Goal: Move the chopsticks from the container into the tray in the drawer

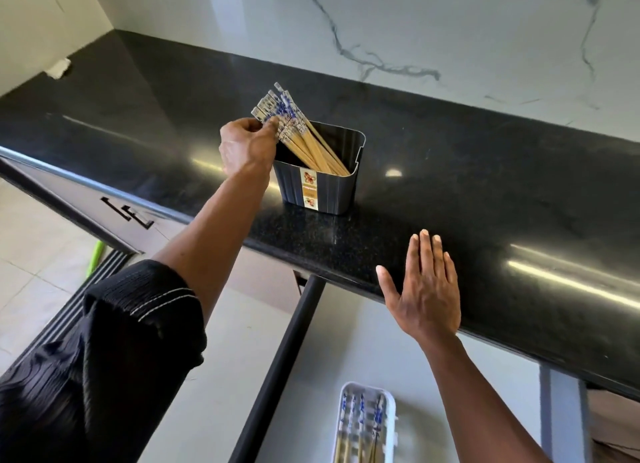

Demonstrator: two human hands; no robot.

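- A bundle of bamboo chopsticks with blue-and-white patterned tops leans to the left inside a dark ribbed container, their tops fanning out above its rim.
- My left hand reaches in from the left, its fingertips pinching the patterned tops of a few sticks beside the container's left rim.
- The container, with a floral label on its front wall, stands on the polished black stone desk.
- My right hand is spread flat with straight fingers and holds nothing, over the desk's front edge; I cannot tell whether it touches.
- Below the desk the drawer stands open, and a white tray in it holds matching chopsticks lying side by side.
- White veined marble backs the desk.
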